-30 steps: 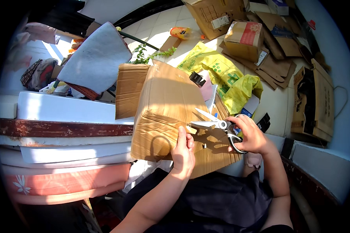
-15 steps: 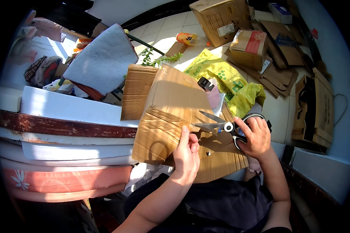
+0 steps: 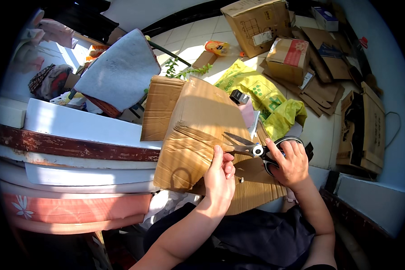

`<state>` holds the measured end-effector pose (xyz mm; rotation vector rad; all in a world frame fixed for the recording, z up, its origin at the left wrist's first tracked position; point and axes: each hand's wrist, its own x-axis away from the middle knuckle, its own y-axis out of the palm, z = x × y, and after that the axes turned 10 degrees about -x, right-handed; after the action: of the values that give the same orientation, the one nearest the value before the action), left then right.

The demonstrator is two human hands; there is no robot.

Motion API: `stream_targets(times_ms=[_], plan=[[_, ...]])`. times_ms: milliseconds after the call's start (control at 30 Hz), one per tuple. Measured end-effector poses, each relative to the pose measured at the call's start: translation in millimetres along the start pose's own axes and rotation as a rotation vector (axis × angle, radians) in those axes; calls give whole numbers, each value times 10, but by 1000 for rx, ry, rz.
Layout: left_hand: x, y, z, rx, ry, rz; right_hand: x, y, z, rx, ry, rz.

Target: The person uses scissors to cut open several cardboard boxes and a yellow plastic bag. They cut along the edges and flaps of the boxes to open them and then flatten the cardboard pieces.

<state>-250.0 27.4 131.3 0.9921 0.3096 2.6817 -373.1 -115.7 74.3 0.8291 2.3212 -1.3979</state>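
Note:
A large creased sheet of brown cardboard (image 3: 207, 114) stands tilted before me, with folds along its lower left part. My left hand (image 3: 220, 174) pinches its near edge, thumb on the face and fingers curled behind. In my right hand (image 3: 291, 163) is a pair of scissors (image 3: 258, 150) with black handles and a white round pivot. Their blades are spread and point left at the cardboard's edge, just beyond my left thumb; the lower blade's tip is partly hidden there. Below the blades a corrugated cardboard flap (image 3: 258, 186) lies over my lap.
A yellow plastic sack (image 3: 274, 105) lies past the cardboard, with a small black box (image 3: 239, 96) beside it. Cartons (image 3: 288, 58) and flattened cardboard are at the far right. Left are a stacked mattress edge (image 3: 81, 207) and a chair with a pale blue cushion (image 3: 117, 69).
The scissors and my right hand have moved slightly left and down, bringing the blades closer over the cardboard's edge. My left hand keeps its pinch, shifted slightly right.

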Motion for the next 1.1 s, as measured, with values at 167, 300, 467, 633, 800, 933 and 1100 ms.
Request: stream_targets(times_ms=[167,300,467,633,800,933,1100], plan=[[32,73,-67,61,-5,-38,-78,118,-90,15,-28,35],[39,103,-25,125,-48,-78,-108,163,-84,16,-67,59],[29,179,-63,257,-105,-124,-69,195,80,69,-127,153],[-10,198,-127,299,-144,-128,31,234,143,14,-84,108],[-6,200,-134,295,-129,-174,55,280,149,-24,3,145],[-32,185,-127,294,-131,-169,120,338,162,28,29,198],[25,199,-179,257,-194,-195,43,305,174,34,-82,198]])
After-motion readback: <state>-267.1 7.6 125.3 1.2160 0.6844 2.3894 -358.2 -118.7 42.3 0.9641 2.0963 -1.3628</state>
